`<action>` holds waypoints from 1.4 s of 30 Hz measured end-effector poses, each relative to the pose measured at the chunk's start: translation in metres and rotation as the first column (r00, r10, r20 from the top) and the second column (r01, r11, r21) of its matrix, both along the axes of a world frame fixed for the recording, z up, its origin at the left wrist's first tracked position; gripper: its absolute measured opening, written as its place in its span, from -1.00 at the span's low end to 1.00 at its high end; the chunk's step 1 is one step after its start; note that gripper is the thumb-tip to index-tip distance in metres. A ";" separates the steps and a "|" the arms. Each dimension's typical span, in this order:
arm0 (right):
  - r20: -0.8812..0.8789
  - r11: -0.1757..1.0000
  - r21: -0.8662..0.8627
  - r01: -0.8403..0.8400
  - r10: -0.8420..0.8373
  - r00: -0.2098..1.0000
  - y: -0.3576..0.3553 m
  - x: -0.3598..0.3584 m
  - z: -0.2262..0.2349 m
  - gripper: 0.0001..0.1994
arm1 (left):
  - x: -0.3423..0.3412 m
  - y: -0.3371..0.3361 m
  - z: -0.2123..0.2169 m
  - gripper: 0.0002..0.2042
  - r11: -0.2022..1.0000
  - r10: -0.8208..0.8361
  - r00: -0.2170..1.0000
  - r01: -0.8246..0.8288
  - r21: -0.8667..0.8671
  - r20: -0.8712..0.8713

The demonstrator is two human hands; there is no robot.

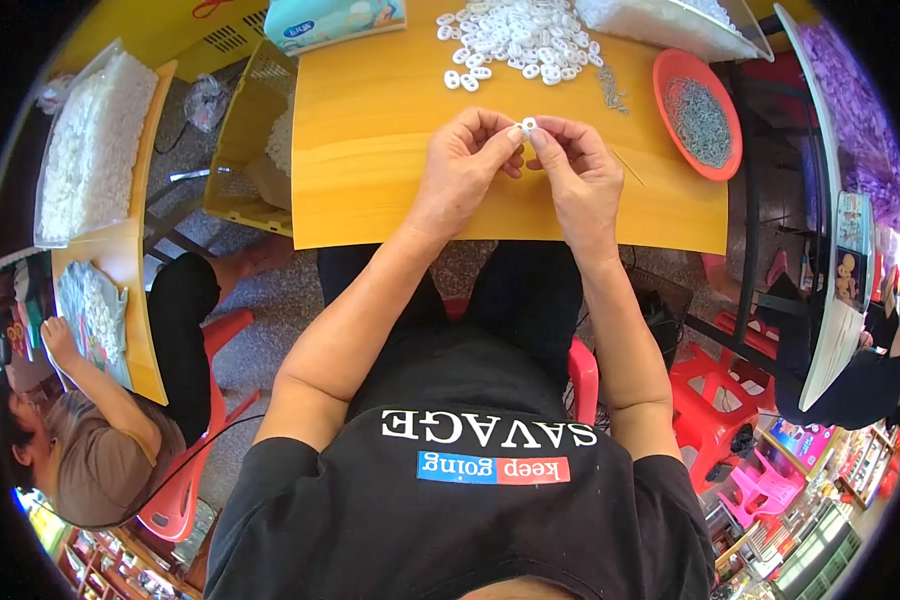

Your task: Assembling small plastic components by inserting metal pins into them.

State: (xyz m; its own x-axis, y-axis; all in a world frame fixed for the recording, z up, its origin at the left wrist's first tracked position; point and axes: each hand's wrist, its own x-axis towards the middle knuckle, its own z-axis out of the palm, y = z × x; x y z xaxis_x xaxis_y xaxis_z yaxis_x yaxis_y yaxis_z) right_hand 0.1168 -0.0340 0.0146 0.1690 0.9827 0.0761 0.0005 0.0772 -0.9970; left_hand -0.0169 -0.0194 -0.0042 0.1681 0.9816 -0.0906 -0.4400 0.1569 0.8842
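Note:
Over the wooden table (370, 190), both my hands meet at a small white plastic piece with a round hole (529, 125). My left hand (470, 160) pinches it from the left between thumb and fingertips. From the other side, the thumb and forefinger of my right hand (575, 175) close on the same piece. Beyond my hands spreads a pile of white oval plastic pieces with two holes each (530, 35). Right of the pile lies a little heap of thin metal parts (611, 90). Most of the held piece is hidden by my fingertips.
A red bowl (727, 160) of small metal parts stands at the table's right edge. A tissue pack (335, 25) and a clear bin (670, 25) are at the back. Left are a yellow crate (240, 215) and another person (110, 440) at a side table. Red stools (705, 400) stand right.

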 end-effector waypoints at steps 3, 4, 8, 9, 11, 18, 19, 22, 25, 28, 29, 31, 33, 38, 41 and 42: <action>-0.015 1.000 -0.002 -0.021 0.021 1.000 0.000 0.001 -0.002 -0.89 | -0.002 0.001 0.001 -0.84 0.999 -0.043 0.999 0.043 -0.015 0.018; -0.036 1.000 -0.009 -0.028 0.027 0.999 0.000 0.002 -0.003 -0.89 | -0.002 0.001 -0.001 -0.84 0.999 -0.049 0.999 0.049 -0.017 0.015; 0.006 0.999 0.036 -0.040 0.040 0.999 -0.001 0.005 -0.002 -0.88 | -0.005 0.003 0.001 -0.83 0.996 -0.083 0.996 0.082 -0.028 -0.012; -0.097 0.997 -0.010 -0.075 0.074 0.993 0.000 0.008 -0.001 -0.87 | -0.005 0.003 0.001 -0.83 0.996 -0.089 0.996 0.089 -0.023 -0.014; -0.200 0.993 -0.046 -0.105 0.094 0.975 0.000 0.011 0.000 -0.85 | -0.006 0.001 0.001 -0.83 0.994 -0.105 0.994 0.105 -0.039 0.009; -0.464 0.973 -0.140 -0.182 0.098 0.880 -0.001 0.011 0.008 -0.83 | -0.014 -0.010 0.003 -0.79 0.998 -0.056 0.997 0.054 0.030 0.059; -0.474 0.971 -0.135 -0.199 0.114 0.873 -0.002 0.010 0.009 -0.83 | -0.016 -0.011 0.002 -0.77 0.998 -0.049 0.998 0.048 0.032 0.035; -0.514 0.959 -0.134 -0.249 0.148 0.845 -0.005 0.008 0.012 -0.84 | -0.013 -0.011 0.006 -0.73 0.992 -0.042 0.999 0.045 0.115 -0.028; -0.546 0.949 -0.128 -0.289 0.175 0.819 -0.009 0.007 0.015 -0.77 | -0.013 -0.009 0.008 -0.70 0.962 -0.073 0.995 0.087 0.260 -0.063; -0.519 0.949 -0.096 -0.299 0.208 0.829 -0.012 0.001 0.021 -0.62 | -0.016 -0.010 0.005 -0.70 0.941 -0.107 0.994 0.111 0.321 -0.028; -0.519 0.949 -0.097 -0.298 0.207 0.829 -0.012 0.002 0.023 -0.62 | -0.016 -0.011 0.006 -0.71 0.943 -0.115 0.993 0.106 0.315 0.010; -0.541 0.920 -0.092 -0.380 0.275 0.795 -0.011 0.005 0.026 -0.48 | -0.016 -0.014 0.010 -0.71 0.942 -0.142 0.989 0.125 0.312 0.031; -0.576 0.910 -0.091 -0.404 0.283 0.767 -0.011 0.002 0.031 -0.42 | -0.017 -0.015 0.011 -0.72 0.940 -0.165 0.985 0.141 0.310 0.051; -0.647 0.896 -0.088 -0.436 0.281 0.709 -0.018 -0.006 0.039 -0.35 | -0.017 -0.019 0.009 -0.74 0.943 -0.206 0.962 0.146 0.300 0.178; -0.651 0.910 -0.061 -0.410 0.275 0.707 -0.021 -0.010 0.043 -0.36 | -0.014 -0.022 0.015 -0.77 0.946 -0.163 0.967 0.098 0.309 0.193; -0.653 0.915 -0.076 -0.397 0.256 0.713 -0.022 -0.012 0.043 -0.37 | -0.013 -0.022 0.015 -0.77 0.946 -0.159 0.968 0.094 0.310 0.192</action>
State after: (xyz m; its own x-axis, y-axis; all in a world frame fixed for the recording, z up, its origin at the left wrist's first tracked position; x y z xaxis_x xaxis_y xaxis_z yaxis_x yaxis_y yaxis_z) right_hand 0.1053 -0.0559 0.0576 -0.2260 0.9658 -0.1274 -0.6060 -0.2418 -0.7578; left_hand -0.0303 -0.0416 0.0106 0.2759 0.9274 0.2525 -0.6155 -0.0313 0.7875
